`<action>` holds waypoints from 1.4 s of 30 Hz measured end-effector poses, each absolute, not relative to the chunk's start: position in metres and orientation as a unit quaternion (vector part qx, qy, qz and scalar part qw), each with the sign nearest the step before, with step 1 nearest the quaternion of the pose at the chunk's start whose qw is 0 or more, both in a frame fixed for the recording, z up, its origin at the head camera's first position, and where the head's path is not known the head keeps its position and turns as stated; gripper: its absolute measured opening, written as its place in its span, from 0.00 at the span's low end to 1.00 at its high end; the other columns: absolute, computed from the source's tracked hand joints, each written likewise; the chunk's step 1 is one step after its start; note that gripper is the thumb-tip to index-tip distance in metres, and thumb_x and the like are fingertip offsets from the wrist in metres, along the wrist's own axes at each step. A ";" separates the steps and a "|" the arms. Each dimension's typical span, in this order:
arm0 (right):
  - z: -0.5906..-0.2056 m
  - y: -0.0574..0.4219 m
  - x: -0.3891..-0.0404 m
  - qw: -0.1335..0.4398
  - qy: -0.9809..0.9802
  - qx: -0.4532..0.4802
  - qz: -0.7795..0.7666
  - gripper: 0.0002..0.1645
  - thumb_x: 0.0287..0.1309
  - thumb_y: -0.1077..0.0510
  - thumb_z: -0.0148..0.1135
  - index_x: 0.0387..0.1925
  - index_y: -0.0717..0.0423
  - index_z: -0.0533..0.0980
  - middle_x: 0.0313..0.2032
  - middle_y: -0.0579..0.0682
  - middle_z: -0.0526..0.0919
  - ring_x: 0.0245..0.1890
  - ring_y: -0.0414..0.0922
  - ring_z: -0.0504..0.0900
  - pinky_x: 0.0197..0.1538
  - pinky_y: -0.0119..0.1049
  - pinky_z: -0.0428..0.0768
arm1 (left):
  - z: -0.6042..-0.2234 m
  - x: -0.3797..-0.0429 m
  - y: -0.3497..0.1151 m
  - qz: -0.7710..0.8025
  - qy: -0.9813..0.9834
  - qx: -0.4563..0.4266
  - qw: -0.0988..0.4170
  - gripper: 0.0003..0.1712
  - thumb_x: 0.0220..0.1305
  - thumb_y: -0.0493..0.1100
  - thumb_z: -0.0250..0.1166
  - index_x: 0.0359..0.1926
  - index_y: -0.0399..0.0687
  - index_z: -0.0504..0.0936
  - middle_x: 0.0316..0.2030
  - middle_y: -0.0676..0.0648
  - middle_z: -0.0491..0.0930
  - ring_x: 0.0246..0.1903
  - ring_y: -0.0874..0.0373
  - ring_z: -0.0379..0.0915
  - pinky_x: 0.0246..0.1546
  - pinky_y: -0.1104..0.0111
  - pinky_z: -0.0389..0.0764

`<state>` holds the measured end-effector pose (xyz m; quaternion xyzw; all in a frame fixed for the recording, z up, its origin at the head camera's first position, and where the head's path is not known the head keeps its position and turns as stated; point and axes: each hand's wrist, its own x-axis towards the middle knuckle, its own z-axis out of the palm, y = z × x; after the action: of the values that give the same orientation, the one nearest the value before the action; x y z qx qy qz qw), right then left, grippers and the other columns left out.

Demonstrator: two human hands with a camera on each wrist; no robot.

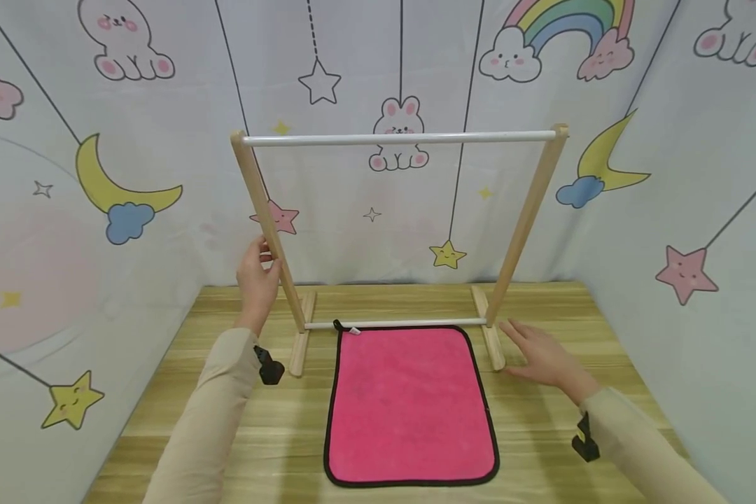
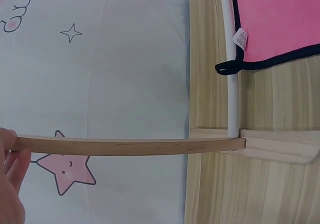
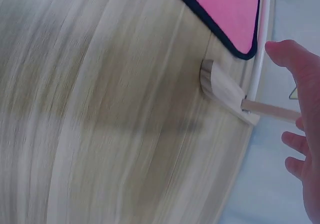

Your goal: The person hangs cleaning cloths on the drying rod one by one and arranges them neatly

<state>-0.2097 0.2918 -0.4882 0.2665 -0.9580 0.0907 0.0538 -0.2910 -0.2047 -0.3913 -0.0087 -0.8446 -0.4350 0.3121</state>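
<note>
A wooden rack [image 1: 521, 224] with white rods across its top and bottom stands at the back of the table. My left hand [image 1: 258, 278] holds the rack's left post [image 2: 125, 146] partway up, thumb on one side and fingers on the other. Near the right foot [image 1: 493, 346] of the rack, my right hand [image 1: 538, 353] has its fingers spread and holds nothing. Thumb and fingertips of that hand [image 3: 307, 109] also show in the right wrist view. A pink towel [image 1: 409, 406] with black edging lies flat before the rack, its loop and white label at the bottom rod.
The wood-grain table [image 1: 227, 434] meets white curtains [image 1: 353, 245] printed with bunnies, stars and moons behind and at both sides. A black wrist camera [image 1: 269, 365] sits on the left sleeve, another black camera [image 1: 584, 439] on the right one.
</note>
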 end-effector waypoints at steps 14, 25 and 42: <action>-0.503 0.243 -0.227 -0.002 -0.951 0.270 0.154 0.47 0.46 0.47 0.67 0.63 0.63 0.60 0.60 0.66 0.66 0.57 0.64 0.66 0.57 0.57 0.68 | -0.394 -0.291 -0.202 -0.422 -0.843 -0.012 0.334 0.22 0.58 0.29 0.59 0.54 0.34 0.70 0.44 0.35 0.75 0.41 0.45 0.75 0.38 0.57 0.82; -0.527 0.207 -0.239 -0.041 -0.945 0.260 0.196 0.45 0.47 0.49 0.67 0.63 0.64 0.61 0.60 0.66 0.65 0.59 0.61 0.66 0.59 0.55 0.68 | -0.395 -0.293 -0.202 -0.418 -0.846 0.002 0.332 0.21 0.58 0.30 0.58 0.54 0.35 0.69 0.44 0.35 0.74 0.41 0.46 0.74 0.39 0.59 0.82; -0.557 0.179 -0.258 0.007 -0.949 0.240 0.207 0.40 0.50 0.47 0.65 0.60 0.63 0.65 0.57 0.63 0.69 0.59 0.58 0.67 0.60 0.51 0.67 | -0.394 -0.294 -0.199 -0.411 -0.846 0.015 0.339 0.20 0.58 0.31 0.58 0.53 0.35 0.70 0.42 0.36 0.75 0.40 0.45 0.75 0.39 0.58 0.82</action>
<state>-0.2584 0.1787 -0.5567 0.2400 -0.9485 0.2065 0.0075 -0.2942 -0.1990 -0.3937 0.0148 -0.8465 -0.4106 0.3386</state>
